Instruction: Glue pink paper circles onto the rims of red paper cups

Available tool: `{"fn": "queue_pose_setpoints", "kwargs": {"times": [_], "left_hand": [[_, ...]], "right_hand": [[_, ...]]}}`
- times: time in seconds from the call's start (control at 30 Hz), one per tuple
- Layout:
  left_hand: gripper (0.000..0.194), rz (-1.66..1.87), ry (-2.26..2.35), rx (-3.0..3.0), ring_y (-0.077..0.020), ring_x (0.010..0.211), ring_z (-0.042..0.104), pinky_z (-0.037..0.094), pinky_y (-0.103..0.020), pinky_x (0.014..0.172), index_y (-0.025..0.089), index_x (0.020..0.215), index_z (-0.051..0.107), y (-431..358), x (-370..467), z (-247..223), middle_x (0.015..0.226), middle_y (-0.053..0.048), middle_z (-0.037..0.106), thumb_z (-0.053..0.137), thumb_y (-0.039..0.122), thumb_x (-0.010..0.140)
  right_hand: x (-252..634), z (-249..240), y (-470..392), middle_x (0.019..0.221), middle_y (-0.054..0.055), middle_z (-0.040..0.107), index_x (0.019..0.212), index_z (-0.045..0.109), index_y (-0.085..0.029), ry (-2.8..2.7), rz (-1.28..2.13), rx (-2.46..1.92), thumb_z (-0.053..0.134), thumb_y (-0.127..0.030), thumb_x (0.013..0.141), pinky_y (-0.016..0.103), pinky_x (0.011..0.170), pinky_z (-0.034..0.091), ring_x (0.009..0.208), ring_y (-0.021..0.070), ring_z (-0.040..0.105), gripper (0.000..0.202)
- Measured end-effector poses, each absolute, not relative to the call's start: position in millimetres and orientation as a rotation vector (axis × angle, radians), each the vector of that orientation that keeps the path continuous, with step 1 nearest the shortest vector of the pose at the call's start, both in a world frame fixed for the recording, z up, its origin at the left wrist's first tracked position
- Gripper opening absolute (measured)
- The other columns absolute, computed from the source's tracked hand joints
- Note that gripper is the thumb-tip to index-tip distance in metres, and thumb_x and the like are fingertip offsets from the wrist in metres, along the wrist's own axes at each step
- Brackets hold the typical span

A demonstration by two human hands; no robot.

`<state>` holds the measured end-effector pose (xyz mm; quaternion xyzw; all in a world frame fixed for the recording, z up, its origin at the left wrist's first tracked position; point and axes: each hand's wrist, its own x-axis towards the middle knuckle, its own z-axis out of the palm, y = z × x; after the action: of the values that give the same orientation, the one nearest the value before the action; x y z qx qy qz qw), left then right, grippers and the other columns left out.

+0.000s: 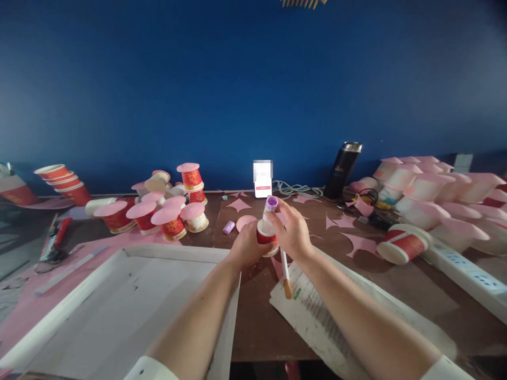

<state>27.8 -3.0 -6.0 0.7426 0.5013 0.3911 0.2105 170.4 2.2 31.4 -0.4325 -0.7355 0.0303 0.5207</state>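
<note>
My left hand (250, 244) is wrapped round a red and white paper cup (266, 230), its whitish end facing up. Above the cup, my right hand (292, 228) grips a glue stick (271, 202) with a purple end pointing up. The stick's lower end is at the cup's upper edge; whether it touches is hard to see. A small purple cap (228, 227) lies on the table left of the cup. Partly behind my left hand is a pink paper disc (245, 221). A brush (286, 279) with a white handle lies just below my right hand.
Cups topped with pink discs (168, 215) stand left; more cups with pink paper (428, 184) crowd the right. A white tray (178, 253) fills the front left. Around are a printed sheet (317, 316), power strip (467, 269), black flask (343, 170), lit phone (262, 179) and pink scraps (360, 245).
</note>
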Motion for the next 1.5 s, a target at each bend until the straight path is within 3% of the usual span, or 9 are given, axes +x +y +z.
{"fn": "queue_pose_setpoints", "kwargs": {"times": [0.4,0.67,0.93,1.07,1.33,1.5], "left_hand": [[0.034,1.103,1.360,2.109,-0.0228,0.087,0.058,0.046,-0.036,0.078,0.017,0.093,0.054,-1,26,-10,0.094,-0.007,0.063,0.071,0.025,0.064],[0.038,1.097,1.346,2.084,-0.0235,0.091,0.059,0.047,-0.036,0.080,0.017,0.097,0.057,-1,27,-8,0.098,-0.008,0.064,0.073,0.028,0.065],[0.029,1.095,1.292,2.081,-0.0205,0.081,0.060,0.047,-0.034,0.073,0.018,0.093,0.059,-4,27,-3,0.089,-0.005,0.065,0.070,0.027,0.068],[0.034,1.089,1.326,2.060,-0.0204,0.080,0.059,0.047,-0.033,0.072,0.017,0.092,0.059,-6,28,0,0.089,-0.005,0.064,0.074,0.031,0.065],[0.036,1.109,1.268,2.049,-0.0219,0.089,0.060,0.047,-0.034,0.079,0.017,0.098,0.060,-3,28,-3,0.097,-0.007,0.066,0.072,0.022,0.064],[0.037,1.078,1.323,2.043,-0.0216,0.084,0.060,0.047,-0.033,0.075,0.017,0.095,0.059,-4,27,-3,0.093,-0.007,0.065,0.074,0.031,0.064]], "right_hand": [[170,34,-7,0.103,0.008,0.067,0.119,0.055,-0.022,-1.855,0.021,-1.033,0.053,-0.035,0.090,0.041,0.084,0.046,0.095,0.0254,0.060,0.032],[171,31,-11,0.104,0.004,0.069,0.118,0.054,-0.025,-1.724,0.252,-0.950,0.054,-0.034,0.090,0.035,0.087,0.048,0.096,0.0201,0.064,0.030],[171,31,-7,0.102,0.005,0.069,0.113,0.058,-0.025,-1.778,0.037,-1.030,0.055,-0.031,0.088,0.041,0.089,0.044,0.094,0.0235,0.063,0.026],[172,32,-7,0.108,0.004,0.069,0.115,0.057,-0.026,-1.696,0.055,-1.023,0.055,-0.033,0.089,0.042,0.092,0.044,0.099,0.0235,0.063,0.027],[169,35,-11,0.096,0.004,0.070,0.112,0.059,-0.025,-1.814,0.170,-1.007,0.057,-0.033,0.088,0.037,0.085,0.047,0.090,0.0214,0.064,0.026],[175,36,-14,0.098,0.007,0.069,0.112,0.057,-0.022,-1.722,0.213,-1.035,0.055,-0.037,0.088,0.038,0.081,0.050,0.088,0.0224,0.064,0.028]]}}
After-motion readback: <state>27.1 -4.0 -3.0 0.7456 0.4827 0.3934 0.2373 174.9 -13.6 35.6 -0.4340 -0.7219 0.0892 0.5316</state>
